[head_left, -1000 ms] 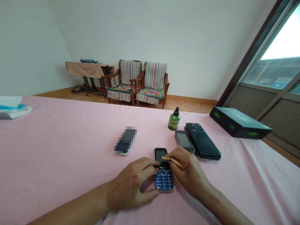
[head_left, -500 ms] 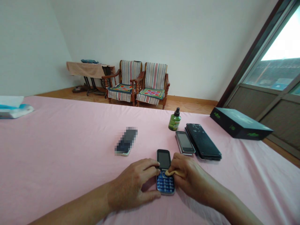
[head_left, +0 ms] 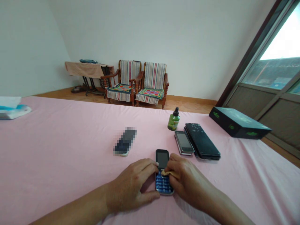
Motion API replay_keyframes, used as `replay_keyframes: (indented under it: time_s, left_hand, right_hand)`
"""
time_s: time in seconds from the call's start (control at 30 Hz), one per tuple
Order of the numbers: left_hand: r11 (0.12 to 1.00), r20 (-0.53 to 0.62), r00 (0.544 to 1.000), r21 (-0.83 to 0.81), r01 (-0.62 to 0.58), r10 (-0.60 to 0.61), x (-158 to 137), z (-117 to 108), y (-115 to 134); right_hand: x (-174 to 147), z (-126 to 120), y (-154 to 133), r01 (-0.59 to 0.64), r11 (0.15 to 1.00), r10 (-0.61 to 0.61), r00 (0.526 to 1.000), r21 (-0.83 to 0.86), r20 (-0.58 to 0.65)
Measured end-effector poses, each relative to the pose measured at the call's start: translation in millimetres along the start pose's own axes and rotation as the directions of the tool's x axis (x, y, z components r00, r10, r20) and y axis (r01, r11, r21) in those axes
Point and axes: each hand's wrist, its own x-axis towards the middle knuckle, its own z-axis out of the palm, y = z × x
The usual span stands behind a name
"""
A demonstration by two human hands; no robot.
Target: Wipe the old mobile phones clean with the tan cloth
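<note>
A keypad mobile phone (head_left: 163, 184) with a dark screen and blue keys lies face up on the pink cloth. The fingertips and thumb of my left hand (head_left: 134, 184) press along its left edge and hold it in place. A small yellow cloth (head_left: 172, 173) is pinched in my right hand (head_left: 187, 178), its tip touching the phone just below the screen. My right fingers hide part of the phone's right side.
Beyond my hands lie a pixelated phone (head_left: 125, 142), a silver phone (head_left: 184, 143) and a stack of large black phones (head_left: 202, 142). A green spray bottle (head_left: 173, 120) stands behind them. A black box (head_left: 240, 123) sits right, a white-and-blue packet (head_left: 15, 111) far left.
The yellow cloth's tip has shifted slightly left across the top of the keypad with my right hand. My left hand keeps its place on the phone. The whole view has drifted a little.
</note>
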Motion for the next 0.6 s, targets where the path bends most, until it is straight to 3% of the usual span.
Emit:
replay_keyframes:
  time_s: [0.1, 0.37, 0.6]
  left_hand:
    - [1.0, -0.016, 1.0, -0.001, 0.007, -0.007, -1, 0, 0]
    - [0.992, -0.079, 0.997, -0.128, -0.009, -0.001, 0, 4, -5]
    - [0.993, -0.028, 0.999, -0.108, 0.037, -0.04, 1, -1, -1]
  right_hand:
    - [-1, -1, 1, -0.022, 1.0, 0.022, 1.0, -0.01, -0.001]
    - [2, 15, -2, 0.13, 0.991, -0.13, 0.992, 0.025, -0.003]
    - [-1, -1, 2, 0.038, 0.999, -0.038, 0.999, 0.023, 0.031]
